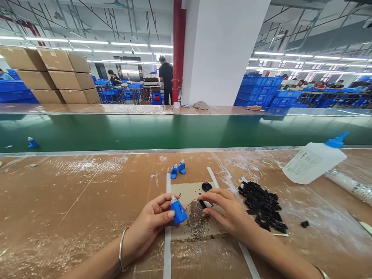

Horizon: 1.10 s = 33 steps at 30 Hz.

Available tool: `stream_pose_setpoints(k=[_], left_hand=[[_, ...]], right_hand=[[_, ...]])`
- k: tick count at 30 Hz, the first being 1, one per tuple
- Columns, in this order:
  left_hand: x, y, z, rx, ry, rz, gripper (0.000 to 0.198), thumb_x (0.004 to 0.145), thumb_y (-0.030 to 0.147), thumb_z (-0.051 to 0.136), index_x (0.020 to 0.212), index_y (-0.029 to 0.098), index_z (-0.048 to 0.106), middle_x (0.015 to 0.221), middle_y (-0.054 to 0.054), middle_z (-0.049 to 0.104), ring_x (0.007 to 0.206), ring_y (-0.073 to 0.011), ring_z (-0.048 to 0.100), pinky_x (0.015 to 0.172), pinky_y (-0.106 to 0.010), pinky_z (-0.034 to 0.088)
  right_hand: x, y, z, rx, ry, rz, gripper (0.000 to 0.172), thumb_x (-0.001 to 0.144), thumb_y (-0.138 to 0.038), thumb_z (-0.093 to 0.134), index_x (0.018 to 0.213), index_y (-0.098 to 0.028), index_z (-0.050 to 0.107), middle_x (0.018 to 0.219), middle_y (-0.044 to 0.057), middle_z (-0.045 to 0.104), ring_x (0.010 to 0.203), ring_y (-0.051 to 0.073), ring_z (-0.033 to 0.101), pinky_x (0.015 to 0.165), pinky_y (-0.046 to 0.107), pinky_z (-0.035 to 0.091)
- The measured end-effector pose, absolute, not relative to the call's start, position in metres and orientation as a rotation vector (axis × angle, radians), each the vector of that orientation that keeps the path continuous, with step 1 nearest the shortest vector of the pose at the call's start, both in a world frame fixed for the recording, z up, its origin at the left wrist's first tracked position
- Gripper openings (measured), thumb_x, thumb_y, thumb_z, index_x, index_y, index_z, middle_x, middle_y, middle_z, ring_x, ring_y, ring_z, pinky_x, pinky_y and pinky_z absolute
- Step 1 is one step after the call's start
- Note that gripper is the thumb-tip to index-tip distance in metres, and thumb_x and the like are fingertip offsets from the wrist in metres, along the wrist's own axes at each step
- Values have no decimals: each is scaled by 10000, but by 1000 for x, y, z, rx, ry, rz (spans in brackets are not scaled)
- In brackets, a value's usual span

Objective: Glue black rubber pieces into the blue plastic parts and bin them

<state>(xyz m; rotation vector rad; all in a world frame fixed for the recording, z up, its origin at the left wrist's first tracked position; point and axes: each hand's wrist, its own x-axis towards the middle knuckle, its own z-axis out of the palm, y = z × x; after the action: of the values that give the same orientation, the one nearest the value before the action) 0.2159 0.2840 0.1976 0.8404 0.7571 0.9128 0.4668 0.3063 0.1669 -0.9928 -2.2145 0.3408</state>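
My left hand (151,223) is closed around a small blue part with a white tip (178,210), held just above a cardboard pad (188,193). My right hand (228,211) is curled with its fingertips on a small round cup-like object (200,207) that stands on the pad. Dark crumbs (197,228) lie scattered on the pad below the cup. A single black ring (207,186) rests on the pad's far edge. A pile of several black parts (263,205) lies just right of my right hand.
Two more blue parts (178,169) stand beyond the pad. A tilted white squeeze bottle with a blue nozzle (312,162) lies at the right, beside a wrapped tube (348,186). A green conveyor belt (186,131) runs behind the bench, carrying one blue part (31,143). People work far off.
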Motion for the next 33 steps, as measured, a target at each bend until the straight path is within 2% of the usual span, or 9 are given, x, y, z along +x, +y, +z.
stream_pose_setpoints(k=[4,8,11,14,19,26,33], left_hand=[[217,282,196,830,725,899,355,694,237,767,1018,182,632,893,-39,664,772,-105,605,726,-200,459],[220,280,192,848,712,889,350,706,233,757,1027,184,626,900,-48,673,799,-121,619,758,-220,460],[223,277,190,865,725,901,391,697,251,767,1054,193,617,922,-50,666,810,-131,620,759,-235,464],[227,274,188,853,722,924,453,679,244,784,1088,212,592,913,-38,659,784,-122,614,728,-232,470],[232,267,189,834,706,974,576,662,209,794,1167,239,519,845,-5,622,713,-111,598,668,-237,483],[233,264,190,859,665,985,598,697,224,776,1209,200,468,897,-43,644,788,-125,619,738,-249,487],[233,263,192,848,637,975,547,716,208,755,1187,200,478,828,-17,628,657,-102,602,601,-228,528]], right_hand=[[468,308,162,-989,-2227,309,259,949,-281,501,1207,-287,521,1101,76,584,1018,255,536,870,437,459],[468,307,162,-994,-2198,347,251,931,-296,534,1180,-306,568,1102,74,608,1022,264,554,882,460,452],[463,301,170,-1025,-1964,704,240,903,-337,584,1142,-314,575,1089,51,652,1033,248,586,897,443,462],[453,290,181,-1003,-1541,1161,302,857,-406,646,1122,-291,557,1070,53,686,1061,229,597,894,387,478],[432,271,188,-864,-1131,1478,341,816,-435,702,1103,-292,584,1065,46,697,1059,185,594,901,296,452],[416,261,191,-772,-1134,1546,304,811,-375,727,1089,-340,610,1070,24,699,982,171,640,810,253,524],[415,259,199,-839,-1291,1442,274,811,-369,723,1068,-361,627,1050,-2,706,990,141,640,767,187,544]])
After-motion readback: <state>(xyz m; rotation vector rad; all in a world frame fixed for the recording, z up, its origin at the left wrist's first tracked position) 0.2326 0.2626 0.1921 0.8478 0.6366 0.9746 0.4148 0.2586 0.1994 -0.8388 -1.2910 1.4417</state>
